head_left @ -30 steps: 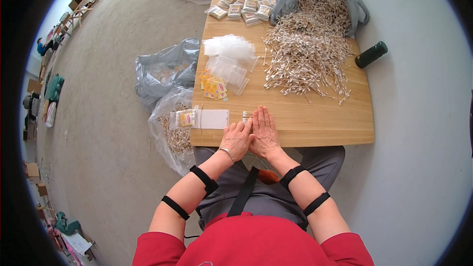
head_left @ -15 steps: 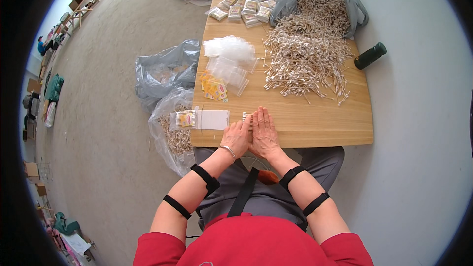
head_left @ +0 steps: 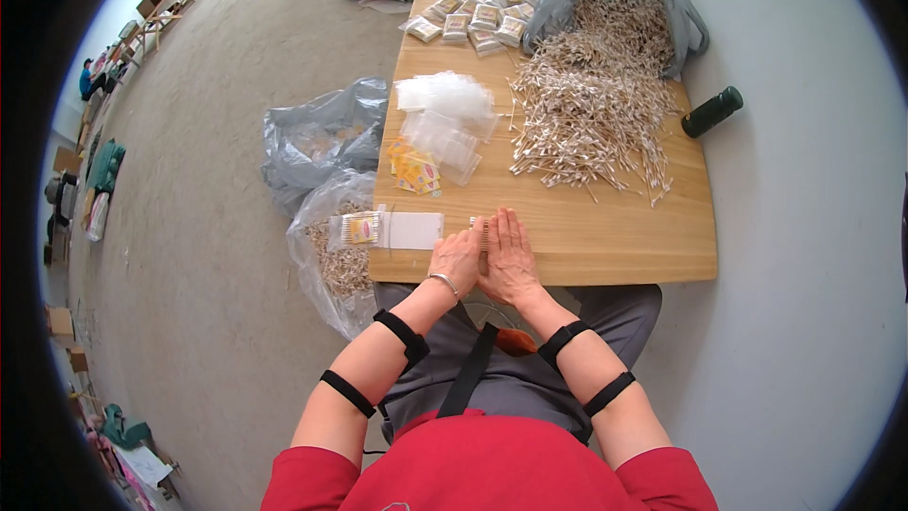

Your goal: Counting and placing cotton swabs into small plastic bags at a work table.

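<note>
A small row of cotton swabs (head_left: 484, 235) lies on the table between my hands, close to its front edge. My left hand (head_left: 458, 257) has its fingers bent against the left side of the row, gripping it. Flat along the right side rests my right hand (head_left: 509, 260), its fingers stretched out and close together. Left of my hands is a white card (head_left: 416, 231). Next to it, at the table's left edge, lies a clear packet of swabs with a yellow label (head_left: 360, 228). My palms partly hide the swabs.
A big loose heap of cotton swabs (head_left: 591, 118) spills from a grey plastic bag (head_left: 689, 30). Clear pouches (head_left: 443, 99), yellow cards (head_left: 413, 167) and filled packets (head_left: 485, 17) lie on the left side. A dark green bottle (head_left: 712, 112) is by the wall. Bags (head_left: 324, 137) hang or stand left.
My left hand has shifted very slightly, its fingers still at the swabs. My right hand stays flat beside them. The whole view has moved a little.
</note>
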The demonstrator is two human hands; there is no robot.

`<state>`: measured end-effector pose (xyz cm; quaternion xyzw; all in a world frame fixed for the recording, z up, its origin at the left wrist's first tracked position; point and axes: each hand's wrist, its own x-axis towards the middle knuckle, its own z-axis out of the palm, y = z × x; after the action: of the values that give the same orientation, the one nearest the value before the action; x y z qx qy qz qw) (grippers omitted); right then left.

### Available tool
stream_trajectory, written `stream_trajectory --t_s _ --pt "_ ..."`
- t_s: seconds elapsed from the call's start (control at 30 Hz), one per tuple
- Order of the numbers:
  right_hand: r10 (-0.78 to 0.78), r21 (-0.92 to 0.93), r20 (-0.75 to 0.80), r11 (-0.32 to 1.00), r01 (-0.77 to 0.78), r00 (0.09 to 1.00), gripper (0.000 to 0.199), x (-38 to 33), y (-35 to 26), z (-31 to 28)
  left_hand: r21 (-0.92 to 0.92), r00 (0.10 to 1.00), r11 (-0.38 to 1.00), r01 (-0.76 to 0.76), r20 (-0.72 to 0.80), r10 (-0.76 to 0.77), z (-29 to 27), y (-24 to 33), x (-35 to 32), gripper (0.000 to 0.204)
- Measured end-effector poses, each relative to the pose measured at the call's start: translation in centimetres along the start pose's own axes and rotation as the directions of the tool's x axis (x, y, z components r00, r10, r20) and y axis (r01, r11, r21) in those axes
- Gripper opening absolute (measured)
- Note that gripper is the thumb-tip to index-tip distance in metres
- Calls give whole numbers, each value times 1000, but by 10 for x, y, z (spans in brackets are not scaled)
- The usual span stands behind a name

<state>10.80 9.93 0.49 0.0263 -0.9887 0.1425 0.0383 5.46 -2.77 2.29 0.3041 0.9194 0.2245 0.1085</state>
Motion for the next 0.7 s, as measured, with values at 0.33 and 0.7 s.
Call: stream_trajectory --t_s 0.33,0.7 --pt "33 -74 128 997 -24 991 92 -6 -2 6 -213 987 976 43 -142 -75 -5 -1 0 41" --pt "67 -56 -3 996 -67 998 85 14 -40 31 -802 918 577 -152 -332 -219 17 -35 11 42"
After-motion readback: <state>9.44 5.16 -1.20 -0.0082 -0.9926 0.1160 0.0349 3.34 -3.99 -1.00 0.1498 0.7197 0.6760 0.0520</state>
